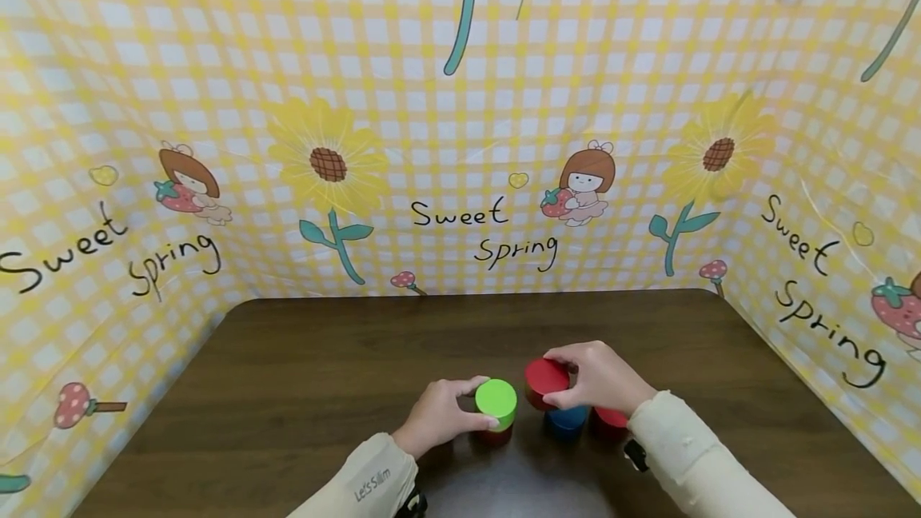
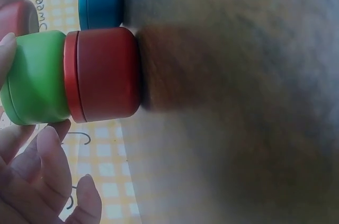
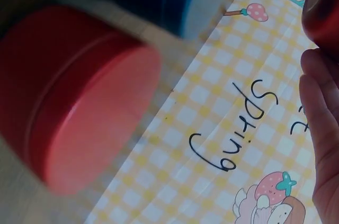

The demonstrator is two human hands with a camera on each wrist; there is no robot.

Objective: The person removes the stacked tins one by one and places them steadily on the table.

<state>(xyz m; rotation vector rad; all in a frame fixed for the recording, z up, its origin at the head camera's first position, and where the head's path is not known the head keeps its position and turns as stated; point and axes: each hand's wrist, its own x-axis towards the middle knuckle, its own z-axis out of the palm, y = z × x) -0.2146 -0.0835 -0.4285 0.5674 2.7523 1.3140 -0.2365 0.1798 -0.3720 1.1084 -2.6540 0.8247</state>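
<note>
My left hand (image 1: 440,416) grips a small round green tin (image 1: 496,400) between thumb and fingers. In the left wrist view, the green tin (image 2: 39,78) sits against the lid of a red tin (image 2: 106,74) beneath it, which stands on the table. My right hand (image 1: 599,375) holds another red tin (image 1: 547,376) by its sides, raised off the tabletop. Just below that one, a blue tin (image 1: 566,422) stands on the table, partly covered by the right hand in the head view. Beside it is a further red tin (image 1: 610,420), half hidden by the right wrist.
The dark wooden table (image 1: 324,358) has a checked cloth (image 1: 460,118) with sunflowers and "Sweet Spring" lettering rising behind it and at both sides. Black straps (image 1: 636,455) sit at the wrists, over light sleeves.
</note>
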